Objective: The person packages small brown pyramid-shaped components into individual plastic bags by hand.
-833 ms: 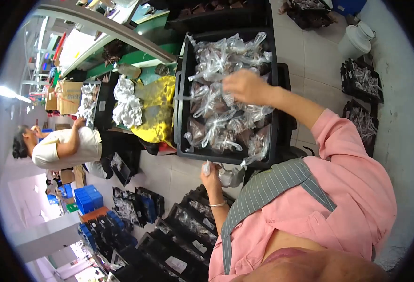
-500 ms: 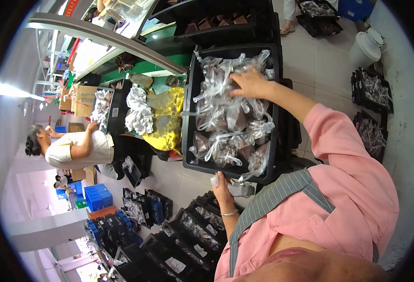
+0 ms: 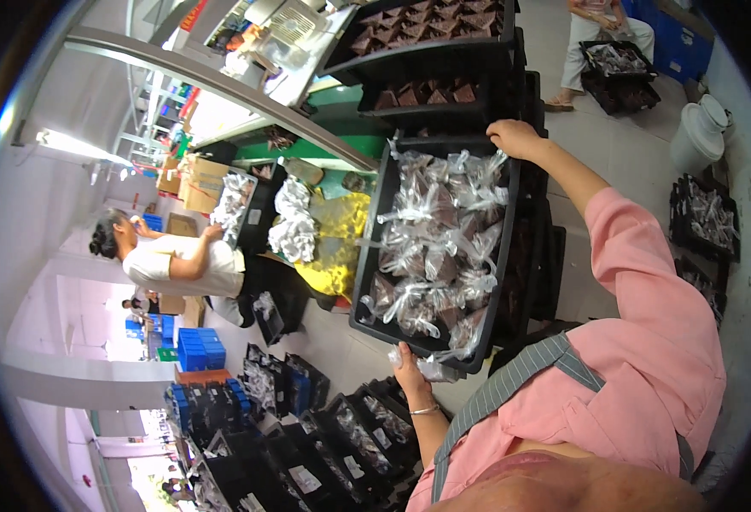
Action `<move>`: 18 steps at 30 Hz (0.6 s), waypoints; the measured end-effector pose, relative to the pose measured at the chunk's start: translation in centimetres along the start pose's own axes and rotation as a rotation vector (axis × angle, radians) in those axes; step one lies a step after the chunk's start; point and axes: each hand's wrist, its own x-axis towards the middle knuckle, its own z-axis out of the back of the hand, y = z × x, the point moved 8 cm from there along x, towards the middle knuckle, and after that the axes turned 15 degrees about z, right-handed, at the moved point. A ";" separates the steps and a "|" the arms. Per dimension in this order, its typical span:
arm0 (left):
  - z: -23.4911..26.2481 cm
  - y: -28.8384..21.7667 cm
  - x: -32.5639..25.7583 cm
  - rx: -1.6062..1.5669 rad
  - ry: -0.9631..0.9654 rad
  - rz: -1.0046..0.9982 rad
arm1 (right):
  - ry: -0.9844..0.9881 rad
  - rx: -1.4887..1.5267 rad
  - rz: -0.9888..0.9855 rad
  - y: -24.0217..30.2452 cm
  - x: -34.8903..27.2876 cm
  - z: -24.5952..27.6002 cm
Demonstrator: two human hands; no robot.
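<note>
At the far left a co-worker in a white top bends over a smaller tray of clear bags, with a heap of white bags and a yellow sheet just right of it. Next comes the black tray heaped with knotted clear bags of dark pieces. The left hand grips its near rim, fingers curled shut on the edge beside a loose bag. The right hand, which half a second ago lay flat on the bags in the middle, has gone to the far right corner and closed over that rim. Both hands now hold the tray at opposite ends, so it looks as if sorting has given way to lifting or shifting it. Further trays of brown pieces are stacked beyond.
</note>
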 end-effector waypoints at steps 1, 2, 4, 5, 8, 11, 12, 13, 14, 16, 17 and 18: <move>0.2 0.0 0.1 0.004 0.004 -0.020 | 0.019 0.098 0.025 -0.2 0.7 -0.6; 0.2 0.2 0.2 0.004 0.006 -0.018 | 0.014 0.116 0.039 -1.2 1.2 -1.6; -0.4 -0.1 0.1 0.007 0.014 -0.018 | 0.043 0.186 -0.008 -2.0 1.8 -2.2; -0.4 -0.3 0.0 0.014 0.011 -0.031 | 0.034 0.198 -0.002 -1.6 2.0 -1.7; -0.5 0.0 0.8 0.019 0.021 -0.005 | 0.231 0.076 0.038 -0.7 2.2 -1.8; -1.0 -0.3 2.2 0.055 0.051 -0.024 | 0.231 -0.035 0.069 -0.1 2.5 -1.3; -1.2 -0.7 2.1 0.045 0.051 -0.064 | 0.221 -0.037 0.066 0.2 2.1 -0.8; -1.1 -1.0 1.7 0.046 0.060 -0.068 | 0.217 -0.048 0.070 0.7 1.5 -0.5; -1.2 -1.3 1.1 0.004 0.078 -0.075 | 0.215 -0.062 0.073 1.3 0.8 -0.1; -1.5 -2.3 -0.6 -0.077 0.152 -0.079 | 0.187 -0.074 0.089 1.6 -0.9 0.5; -0.7 -2.9 -1.6 -0.089 0.177 -0.117 | 0.197 -0.060 0.080 2.6 -2.3 0.8; 0.2 -3.5 -2.3 -0.088 0.175 -0.138 | 0.222 -0.044 0.066 3.5 -3.8 1.4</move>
